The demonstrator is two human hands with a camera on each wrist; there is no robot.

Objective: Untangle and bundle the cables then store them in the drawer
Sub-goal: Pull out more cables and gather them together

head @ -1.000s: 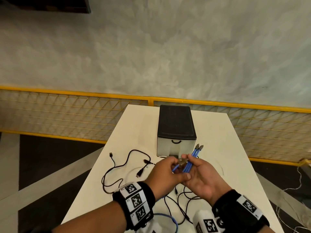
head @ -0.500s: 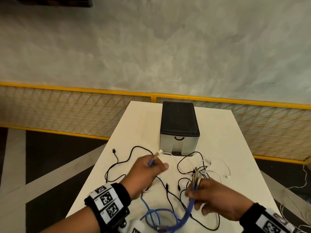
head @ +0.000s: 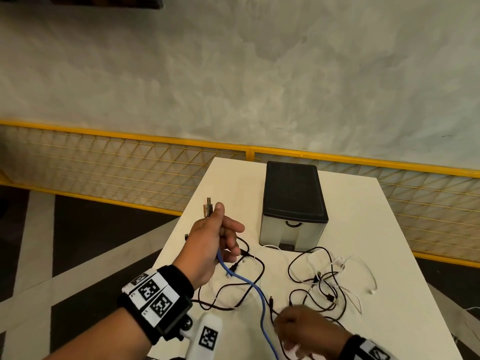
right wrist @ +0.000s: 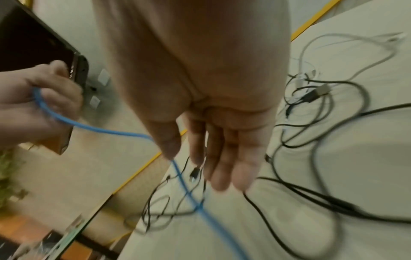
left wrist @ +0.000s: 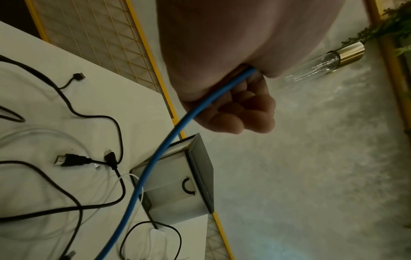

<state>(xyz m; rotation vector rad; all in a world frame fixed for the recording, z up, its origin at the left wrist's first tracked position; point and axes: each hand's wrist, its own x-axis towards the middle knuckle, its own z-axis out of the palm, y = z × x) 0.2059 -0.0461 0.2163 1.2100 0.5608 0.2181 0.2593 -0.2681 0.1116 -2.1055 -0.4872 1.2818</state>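
Observation:
My left hand [head: 220,237] is raised over the table's left side and grips a blue cable [head: 244,279] in its curled fingers [left wrist: 233,112]. The cable's metal plugs [head: 207,209] stick up above the thumb. From that hand the blue cable [left wrist: 155,158] hangs down and runs toward me past my right hand [head: 306,331], which is low over the near table and blurred. In the right wrist view my right hand's fingers [right wrist: 222,158] are straight, and the blue cable [right wrist: 106,131] passes by the thumb. A closed drawer box [head: 293,203] with a black top stands at the back.
Tangled black cables [head: 324,281] and a white cable [head: 363,268] lie on the white table [head: 389,229] in front of the box. More black cables [left wrist: 66,160] lie at the left. A yellow mesh fence [head: 104,165] runs behind the table.
My left hand has risen up and leftward, drawing the blue cable out with it. My right hand has dropped toward the near edge and its fingers have straightened.

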